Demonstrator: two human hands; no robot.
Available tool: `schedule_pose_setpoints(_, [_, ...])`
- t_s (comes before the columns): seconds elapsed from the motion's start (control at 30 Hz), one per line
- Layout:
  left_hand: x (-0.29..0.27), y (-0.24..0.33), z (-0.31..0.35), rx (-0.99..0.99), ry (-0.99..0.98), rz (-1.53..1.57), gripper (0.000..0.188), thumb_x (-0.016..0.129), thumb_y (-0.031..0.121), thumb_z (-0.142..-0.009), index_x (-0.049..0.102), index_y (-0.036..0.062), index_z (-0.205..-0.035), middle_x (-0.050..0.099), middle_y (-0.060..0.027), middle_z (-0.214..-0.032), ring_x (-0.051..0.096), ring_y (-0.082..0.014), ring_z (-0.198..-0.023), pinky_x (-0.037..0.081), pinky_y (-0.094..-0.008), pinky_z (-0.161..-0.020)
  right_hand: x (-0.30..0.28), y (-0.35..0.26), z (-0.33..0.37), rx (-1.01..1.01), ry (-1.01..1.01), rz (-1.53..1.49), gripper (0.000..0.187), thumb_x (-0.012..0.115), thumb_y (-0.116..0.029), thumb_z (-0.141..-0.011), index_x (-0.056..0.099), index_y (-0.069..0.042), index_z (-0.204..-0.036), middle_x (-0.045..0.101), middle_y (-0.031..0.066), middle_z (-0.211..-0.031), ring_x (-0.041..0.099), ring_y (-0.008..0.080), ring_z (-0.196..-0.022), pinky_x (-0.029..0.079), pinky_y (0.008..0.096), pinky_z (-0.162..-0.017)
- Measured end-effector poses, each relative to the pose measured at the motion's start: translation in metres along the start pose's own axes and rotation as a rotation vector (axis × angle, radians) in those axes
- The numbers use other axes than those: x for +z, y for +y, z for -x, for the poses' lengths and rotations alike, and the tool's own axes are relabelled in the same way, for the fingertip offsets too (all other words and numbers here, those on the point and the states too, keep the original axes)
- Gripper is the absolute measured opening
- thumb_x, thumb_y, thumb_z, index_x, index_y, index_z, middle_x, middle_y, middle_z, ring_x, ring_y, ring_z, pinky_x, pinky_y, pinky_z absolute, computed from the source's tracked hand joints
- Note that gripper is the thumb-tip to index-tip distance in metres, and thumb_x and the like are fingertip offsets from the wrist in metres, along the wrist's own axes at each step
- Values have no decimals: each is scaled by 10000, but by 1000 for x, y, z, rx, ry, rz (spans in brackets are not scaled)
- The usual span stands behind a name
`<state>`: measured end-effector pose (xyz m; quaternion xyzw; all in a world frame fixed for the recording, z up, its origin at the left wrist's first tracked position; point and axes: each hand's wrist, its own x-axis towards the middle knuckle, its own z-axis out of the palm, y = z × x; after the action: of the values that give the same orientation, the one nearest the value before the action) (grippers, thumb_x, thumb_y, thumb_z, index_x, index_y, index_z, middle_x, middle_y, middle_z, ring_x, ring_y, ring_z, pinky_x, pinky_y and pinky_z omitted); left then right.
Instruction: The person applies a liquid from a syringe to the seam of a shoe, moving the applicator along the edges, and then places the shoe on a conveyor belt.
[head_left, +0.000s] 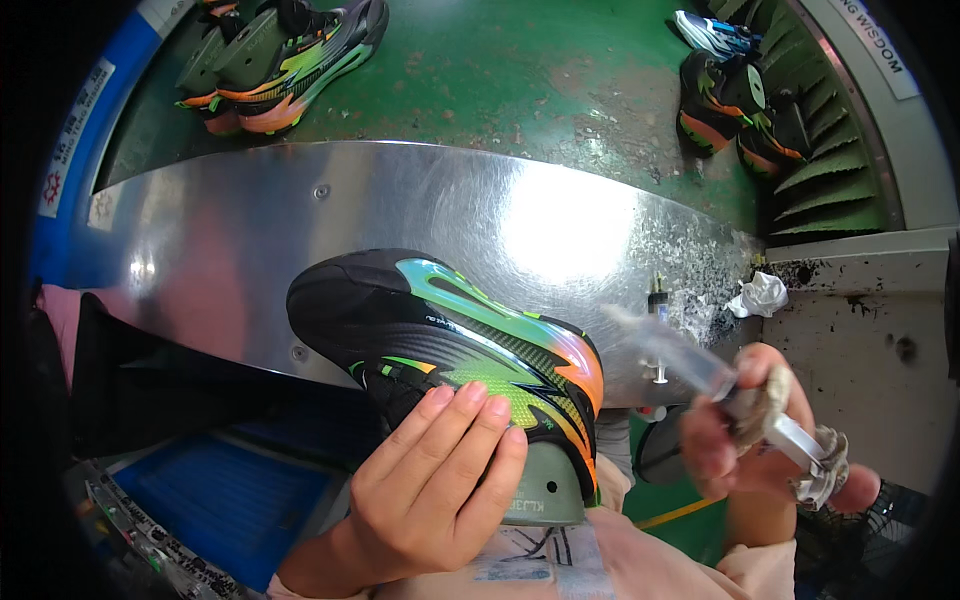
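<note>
Glossy metal worktop [425,205], syringe [697,362] — translucent plastic

We are holding a black running shoe [460,350], tilted on its side, toe pointing left, green and orange streaks curving along it, a green last [548,488] filling its heel; rightward we are gripping a clear, blurred syringe [690,362], tip toward the shoe's side.

Your top [650,562]: pale pink; front carries a pale blue-grey patch [540,562] with dark lines. Sleeves [768,570] same pink, ending short of the hands. Your left hand [430,500]: bare. Your right hand [755,470]: soiled, off-white, crumpled wraps [825,468] around the fingers.
</note>
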<state>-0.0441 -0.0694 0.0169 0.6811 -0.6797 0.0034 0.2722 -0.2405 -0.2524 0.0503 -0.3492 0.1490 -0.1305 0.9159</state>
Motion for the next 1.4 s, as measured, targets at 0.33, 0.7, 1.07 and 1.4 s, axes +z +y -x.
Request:
schedule_pose_setpoints(0.33, [3,-2,0,19,18,63,156,606,66,-802,674,12,-932,677,-161,-989,661,-313,-972,522,-421,-892,4,38,-82,69,-280,-232,1375,557,-939,-420,270,18,-1366,569,176,-945,390,73,-609,343,188,-525])
schedule_pose_setpoints(0.7, [-5,-1,-6,9,-27,21,144,607,61,-812,664,22,-938,678,-155,-985,670,-306,-946,517,-417,-897,30,29,-80,238,36,42,947,647,-640,-730,365,65,-1295,569,166,-871,451,83,-676,329,169,-572])
schedule_pose_setpoints(1.07, [-2,6,20,24,-38,-3,125,616,55,-827,664,28,-939,675,-150,-1008,650,-327,-988,518,-463,-902,2,30,-19,217,43,-33,1222,600,-890,-485,394,25,-1269,563,138,-834,471,106,-715,282,192,-577])
schedule_pose_setpoints(1.4, [15,6,59,56,46,-36,164,590,91,-864,652,72,-1015,674,-114,-1067,628,-314,-1066,460,-478,-985,0,19,26,280,137,-27,1250,596,-920,-432,410,8,-1247,551,97,-789,404,69,-662,251,192,-565])
